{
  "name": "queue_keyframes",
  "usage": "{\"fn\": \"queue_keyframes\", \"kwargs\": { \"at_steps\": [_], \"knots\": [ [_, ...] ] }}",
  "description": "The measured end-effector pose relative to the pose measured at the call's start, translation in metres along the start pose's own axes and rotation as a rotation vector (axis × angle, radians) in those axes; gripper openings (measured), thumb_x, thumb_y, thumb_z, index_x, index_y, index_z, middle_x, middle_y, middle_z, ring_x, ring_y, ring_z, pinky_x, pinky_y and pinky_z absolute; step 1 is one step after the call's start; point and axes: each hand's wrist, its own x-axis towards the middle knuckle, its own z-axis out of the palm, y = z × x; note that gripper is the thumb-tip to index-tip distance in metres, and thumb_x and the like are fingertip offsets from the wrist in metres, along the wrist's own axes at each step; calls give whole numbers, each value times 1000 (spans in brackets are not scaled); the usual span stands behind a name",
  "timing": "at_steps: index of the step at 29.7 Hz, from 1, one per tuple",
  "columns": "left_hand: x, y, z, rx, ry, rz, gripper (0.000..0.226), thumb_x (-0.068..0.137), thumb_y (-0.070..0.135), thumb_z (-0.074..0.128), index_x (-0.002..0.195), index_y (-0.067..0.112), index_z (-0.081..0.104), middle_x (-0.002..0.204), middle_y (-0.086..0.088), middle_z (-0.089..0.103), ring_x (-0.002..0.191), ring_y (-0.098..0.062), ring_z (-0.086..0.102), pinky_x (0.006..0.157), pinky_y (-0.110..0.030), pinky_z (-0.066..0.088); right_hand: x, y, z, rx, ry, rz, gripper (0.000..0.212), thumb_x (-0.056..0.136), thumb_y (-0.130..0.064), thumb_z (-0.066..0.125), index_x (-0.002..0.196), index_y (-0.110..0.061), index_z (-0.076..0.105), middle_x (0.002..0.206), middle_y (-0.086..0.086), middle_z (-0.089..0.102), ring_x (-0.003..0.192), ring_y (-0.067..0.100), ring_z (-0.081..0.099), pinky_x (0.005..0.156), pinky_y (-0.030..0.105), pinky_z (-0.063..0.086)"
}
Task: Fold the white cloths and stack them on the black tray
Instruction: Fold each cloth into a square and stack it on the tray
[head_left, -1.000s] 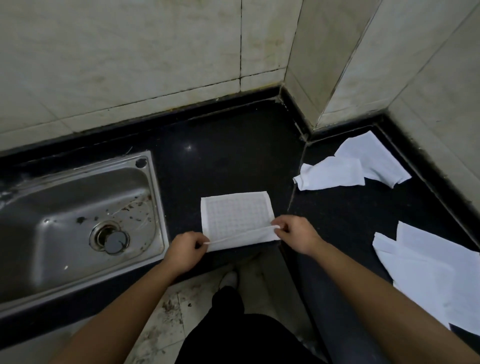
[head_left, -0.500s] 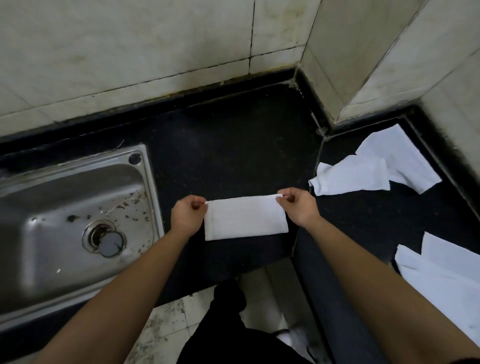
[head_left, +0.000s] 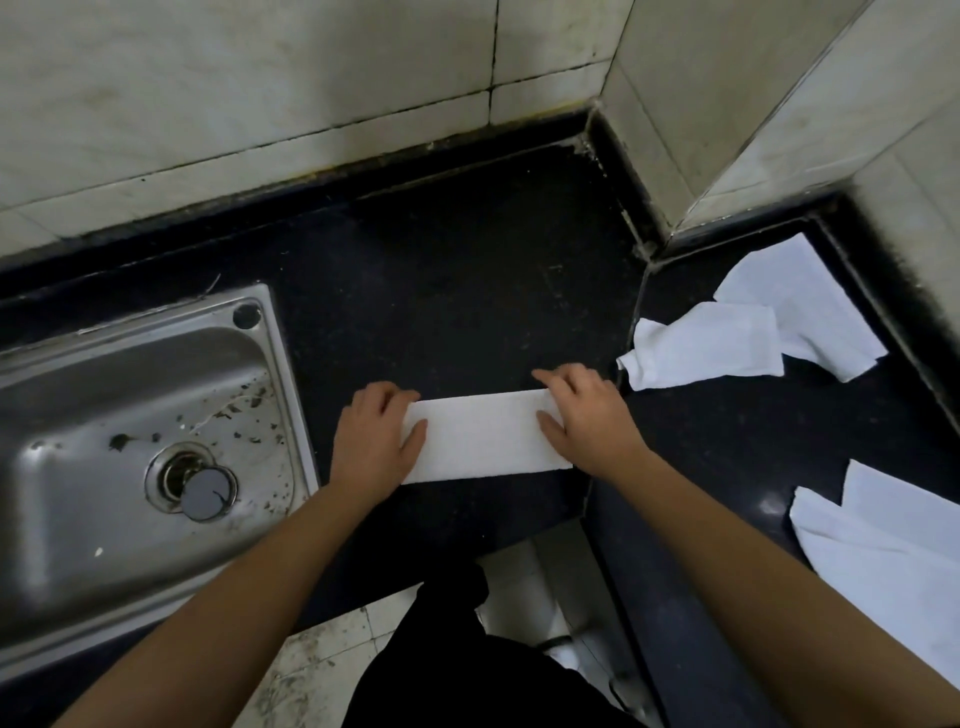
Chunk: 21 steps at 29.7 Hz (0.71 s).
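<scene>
The left hand's fingers (head_left: 390, 399) lie fairly straight over the left end of the folded white cloth (head_left: 485, 437), with the thumb laid flat on top of it. The right hand's fingers (head_left: 558, 376) are spread and lightly bent over the right end, thumb resting on the cloth too. Both press down rather than grasp, though the fingertips at the far edge are hard to read and may be tucked against it. The left hand (head_left: 376, 441) and right hand (head_left: 589, 423) sit at opposite ends of the cloth, forearms running back toward the camera.

The cloth is a long narrow strip lying flat on the black worktop (head_left: 447, 291), close to its front edge, just right of the steel sink (head_left: 130, 415).

Near the back right corner of the worktop lie two loose white cloths (head_left: 706, 348), one overlapping the other. More white cloths (head_left: 883, 551) lie spread at the right edge, near the front.
</scene>
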Motion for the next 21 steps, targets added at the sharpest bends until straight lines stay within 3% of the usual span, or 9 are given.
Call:
{"fn": "queue_keyframes", "kwargs": {
  "at_steps": [4, 8, 11, 21],
  "knots": [
    [-8, 13, 5, 233, -245, 352, 52, 93, 49, 42, 137, 22, 51, 149, -15, 41, 138, -33, 38, 109, -53, 36, -11, -13, 8, -115, -201, -249, 62, 92, -52, 44, 148, -27, 40, 152, 16, 38, 139, 36, 34, 114, 52, 31],
    [-10, 4, 17, 355, -495, 379, 61, 101, 56, 19, 155, 33, 6, 164, -12, -10, 150, -28, -10, 120, -57, 5, -19, -18, 28, -202, -324, -277, 59, 99, -56, 31, 155, -36, 26, 163, 14, 20, 150, 37, 18, 120, 52, 22],
    [-7, -7, 20, 383, -532, 377, 62, 100, 61, 7, 153, 38, -13, 159, -7, -29, 147, -25, -26, 119, -57, -6, -19, -13, 34, -235, -340, -277, 60, 102, -58, 20, 158, -38, 9, 167, 11, 0, 153, 34, -1, 123, 50, 6],
    [-9, -9, 22, 379, -547, 357, 64, 98, 66, 8, 151, 42, -19, 157, -3, -34, 144, -28, -31, 117, -60, -9, -23, -15, 34, -296, -372, -239, 66, 98, -62, 3, 156, -35, -12, 163, 8, -22, 150, 32, -19, 123, 49, -5]
  ]
}}
